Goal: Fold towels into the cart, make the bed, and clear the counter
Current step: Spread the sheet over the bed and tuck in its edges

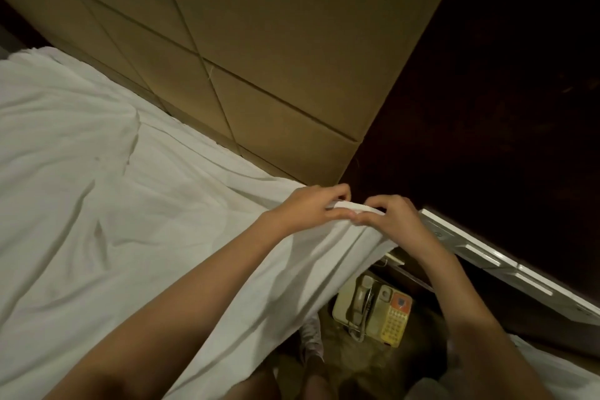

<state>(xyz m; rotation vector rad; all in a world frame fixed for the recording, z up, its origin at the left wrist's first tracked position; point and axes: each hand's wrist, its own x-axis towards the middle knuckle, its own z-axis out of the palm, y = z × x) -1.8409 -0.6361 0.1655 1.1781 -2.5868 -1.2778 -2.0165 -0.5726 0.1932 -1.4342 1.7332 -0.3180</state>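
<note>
Both hands, left [306,207] and right [394,217], pinch the sheet [97,172] corner above a telephone [373,310], beside the headboard [259,42].

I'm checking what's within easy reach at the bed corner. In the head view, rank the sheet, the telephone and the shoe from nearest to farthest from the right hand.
1. Sheet: pinched at its corner by the right hand, so touching.
2. Telephone: below the hand, on the floor.
3. Shoe: lower and further left, beside the hanging sheet.

A bed sheet [113,204] spreads across the left, a padded headboard [259,58] behind it. Right of the sheet's corner, lower down, sits a telephone [373,312].
</note>
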